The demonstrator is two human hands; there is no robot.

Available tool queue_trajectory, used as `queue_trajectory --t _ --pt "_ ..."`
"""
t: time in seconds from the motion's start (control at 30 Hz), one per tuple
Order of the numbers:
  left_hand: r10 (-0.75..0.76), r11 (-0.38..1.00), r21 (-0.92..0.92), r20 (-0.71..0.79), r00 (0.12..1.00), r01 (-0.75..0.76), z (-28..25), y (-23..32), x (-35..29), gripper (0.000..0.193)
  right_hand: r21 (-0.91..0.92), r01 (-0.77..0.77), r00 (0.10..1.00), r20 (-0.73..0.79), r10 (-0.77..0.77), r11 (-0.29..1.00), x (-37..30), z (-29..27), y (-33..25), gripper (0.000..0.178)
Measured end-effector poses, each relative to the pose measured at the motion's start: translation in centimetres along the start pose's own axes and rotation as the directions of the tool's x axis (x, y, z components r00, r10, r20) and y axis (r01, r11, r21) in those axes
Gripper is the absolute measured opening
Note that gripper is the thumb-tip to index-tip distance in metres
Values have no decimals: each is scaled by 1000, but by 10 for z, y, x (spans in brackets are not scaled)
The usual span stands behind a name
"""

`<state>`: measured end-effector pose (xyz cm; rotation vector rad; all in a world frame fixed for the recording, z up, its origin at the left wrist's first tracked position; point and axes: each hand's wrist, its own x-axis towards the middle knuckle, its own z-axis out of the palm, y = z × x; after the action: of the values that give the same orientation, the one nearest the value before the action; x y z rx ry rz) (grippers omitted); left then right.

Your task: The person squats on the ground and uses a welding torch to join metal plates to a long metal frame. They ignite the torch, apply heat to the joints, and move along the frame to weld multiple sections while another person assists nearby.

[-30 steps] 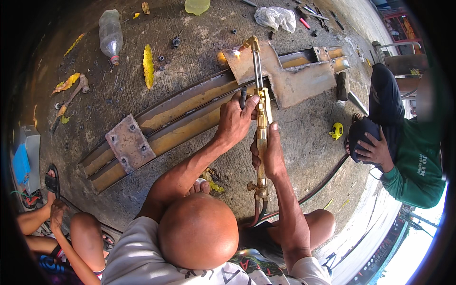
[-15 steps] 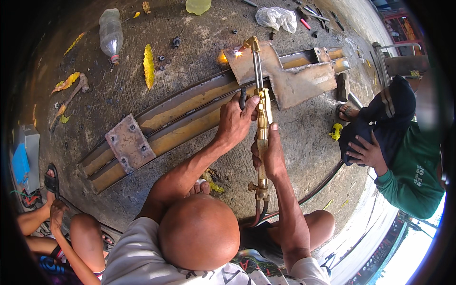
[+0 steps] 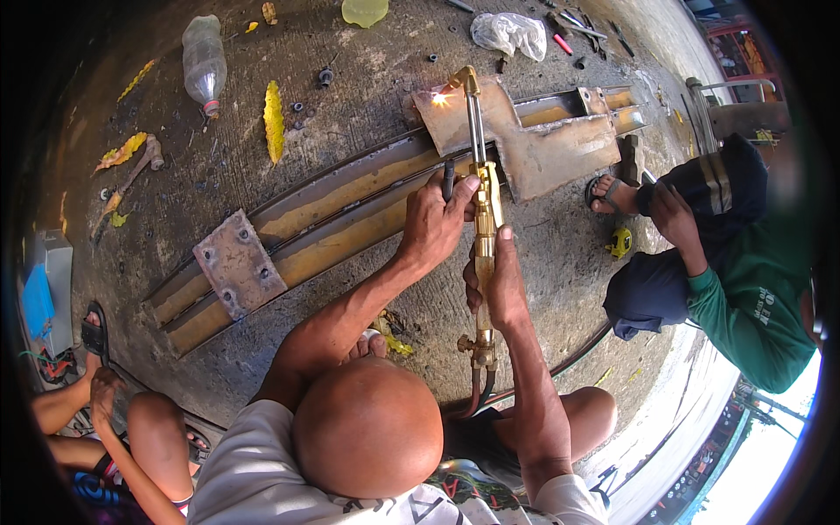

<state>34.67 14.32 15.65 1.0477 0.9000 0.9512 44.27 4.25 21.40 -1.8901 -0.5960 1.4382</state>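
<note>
A brass cutting torch (image 3: 484, 245) stands upright across the middle of the view, its bent tip above a rusty steel plate (image 3: 560, 157). A bright spot glows on the plate's upper-left part, just under the tip. My right hand (image 3: 500, 284) is wrapped round the torch's handle. Higher up, my left hand (image 3: 434, 223) grips the torch by its valve body, thumb on the brass. A short black stick-like piece (image 3: 448, 180) pokes up from the left fist; I cannot make out what it is. Two hoses (image 3: 481, 394) hang from the torch's lower end.
Long steel channels (image 3: 350, 197) lie under the plate, with a smaller drilled plate (image 3: 239, 264) at their left. At right crouches a co-worker in a green sleeve (image 3: 744, 332), near a hammer (image 3: 632, 159) and yellow tape measure (image 3: 620, 243). Another person's knee (image 3: 159, 437) is lower left.
The orange glow beyond the plate's left edge is gone; the bright spot remains near the tip. The co-worker at right has shifted a foot and raised a hand. My hands hold the same place.
</note>
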Motion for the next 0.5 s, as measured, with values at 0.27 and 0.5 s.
queue_trajectory --t 0.27,0.5 --pt "-32 999 -8 20 999 32 -2 2 0 46 -14 -3 1000 9 3 1000 1 -2 2 68" --pt "-32 999 -13 21 999 33 -2 -2 1 45 -28 10 1000 11 -10 1000 0 0 -1 69"
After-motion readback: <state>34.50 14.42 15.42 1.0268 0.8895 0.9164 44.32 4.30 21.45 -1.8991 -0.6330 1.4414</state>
